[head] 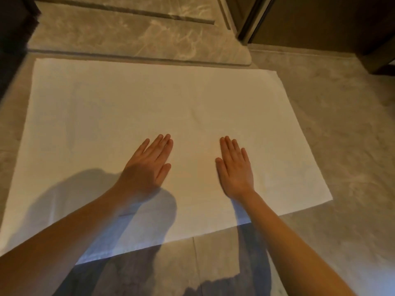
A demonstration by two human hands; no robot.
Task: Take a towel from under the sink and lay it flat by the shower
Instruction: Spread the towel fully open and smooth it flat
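Note:
A white towel lies spread flat on the grey tiled floor, its far edge running along the raised marble shower threshold. Both palms rest flat on the towel near its middle. My left hand lies palm down with the fingers straight and close together, pointing up and to the right. My right hand lies palm down about a hand's width to the right, fingers straight and pointing away from me. Neither hand holds anything. Shadows of my arms fall across the towel's near edge.
Beyond the threshold is the marble shower floor with a long dark drain slot. A dark door frame and wooden panel stand at the upper right. A dark edge borders the upper left. Grey floor tiles extend to the right.

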